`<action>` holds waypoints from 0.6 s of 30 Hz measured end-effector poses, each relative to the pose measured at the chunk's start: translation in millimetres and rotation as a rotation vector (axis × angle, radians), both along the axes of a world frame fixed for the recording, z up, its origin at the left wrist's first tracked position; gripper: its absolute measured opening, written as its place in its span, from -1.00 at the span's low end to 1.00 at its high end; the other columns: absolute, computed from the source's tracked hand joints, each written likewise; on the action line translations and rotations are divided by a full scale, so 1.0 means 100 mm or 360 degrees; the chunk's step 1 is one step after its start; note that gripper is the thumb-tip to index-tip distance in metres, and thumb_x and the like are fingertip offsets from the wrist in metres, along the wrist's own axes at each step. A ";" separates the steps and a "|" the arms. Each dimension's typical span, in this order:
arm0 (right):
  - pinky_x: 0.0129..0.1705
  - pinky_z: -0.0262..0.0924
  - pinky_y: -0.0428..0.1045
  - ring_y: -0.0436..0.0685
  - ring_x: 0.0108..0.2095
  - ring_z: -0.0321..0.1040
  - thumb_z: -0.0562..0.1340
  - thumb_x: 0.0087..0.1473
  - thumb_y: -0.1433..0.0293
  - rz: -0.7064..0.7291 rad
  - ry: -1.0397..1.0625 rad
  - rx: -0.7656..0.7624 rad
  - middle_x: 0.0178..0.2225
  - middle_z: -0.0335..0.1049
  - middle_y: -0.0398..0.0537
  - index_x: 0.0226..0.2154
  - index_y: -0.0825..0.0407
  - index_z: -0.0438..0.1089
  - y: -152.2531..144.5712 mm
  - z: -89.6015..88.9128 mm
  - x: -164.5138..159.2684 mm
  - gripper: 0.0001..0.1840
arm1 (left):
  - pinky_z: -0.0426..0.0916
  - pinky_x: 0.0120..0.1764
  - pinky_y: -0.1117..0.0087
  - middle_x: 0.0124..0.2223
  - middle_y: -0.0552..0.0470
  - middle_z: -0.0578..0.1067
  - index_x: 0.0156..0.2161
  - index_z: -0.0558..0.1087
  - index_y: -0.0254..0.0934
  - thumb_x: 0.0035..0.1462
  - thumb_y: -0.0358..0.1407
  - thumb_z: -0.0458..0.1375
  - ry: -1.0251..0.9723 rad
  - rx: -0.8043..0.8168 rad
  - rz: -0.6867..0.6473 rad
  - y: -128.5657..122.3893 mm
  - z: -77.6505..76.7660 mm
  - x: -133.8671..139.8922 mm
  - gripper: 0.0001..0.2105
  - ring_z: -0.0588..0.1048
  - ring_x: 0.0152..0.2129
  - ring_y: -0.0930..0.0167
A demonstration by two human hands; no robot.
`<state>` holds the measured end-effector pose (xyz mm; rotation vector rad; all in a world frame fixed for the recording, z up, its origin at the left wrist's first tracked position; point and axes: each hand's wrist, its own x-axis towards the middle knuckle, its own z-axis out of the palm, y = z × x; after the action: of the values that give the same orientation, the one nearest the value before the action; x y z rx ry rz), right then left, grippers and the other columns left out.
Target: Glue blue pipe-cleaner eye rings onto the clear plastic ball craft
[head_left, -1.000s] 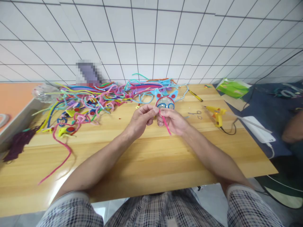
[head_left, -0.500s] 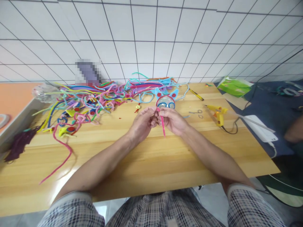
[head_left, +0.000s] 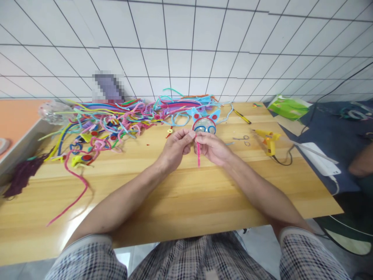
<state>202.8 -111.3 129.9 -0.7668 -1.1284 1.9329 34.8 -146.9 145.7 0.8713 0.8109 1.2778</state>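
Observation:
Between both hands is a pink pipe cleaner (head_left: 198, 156), its loose end hanging straight down. My left hand (head_left: 176, 151) pinches its upper part with thumb and forefinger. Close against it, my right hand (head_left: 213, 148) grips the same pipe cleaner, its fingers curled in. The bit between the fingertips is mostly hidden. Just beyond the hands lies a round craft piece (head_left: 204, 123) with light blue ears, red dots, a red rim and blue glasses shapes; the hands cover its lower edge.
A tangled heap of coloured pipe cleaners (head_left: 116, 120) spreads along the wall at the left. Scissors (head_left: 242, 138), a yellow utility knife (head_left: 242, 116) and a corded yellow glue gun (head_left: 268, 140) lie at the right. One long pink strand (head_left: 84, 186) stretches toward the front left.
My left fingers have shifted slightly up and curled closer at the pinch. The pipe cleaner's hanging end has swung a little left and now hangs straighter.

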 end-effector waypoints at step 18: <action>-0.28 0.37 -0.03 0.04 -0.37 0.43 0.64 0.06 0.09 -0.0290 -0.0433 0.0573 -0.37 0.55 -0.19 -0.25 -0.07 0.53 -0.07 0.11 0.08 -0.58 | 0.04 -0.54 0.47 -0.55 0.19 0.37 -0.41 0.59 -0.27 -0.10 -0.05 0.71 0.0231 0.0053 0.0225 0.12 -0.05 -0.09 -0.55 0.20 -0.64 0.59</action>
<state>210.5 -118.2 141.1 -0.9120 -1.4659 1.4495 25.4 -135.1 140.9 0.9552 0.9831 1.3661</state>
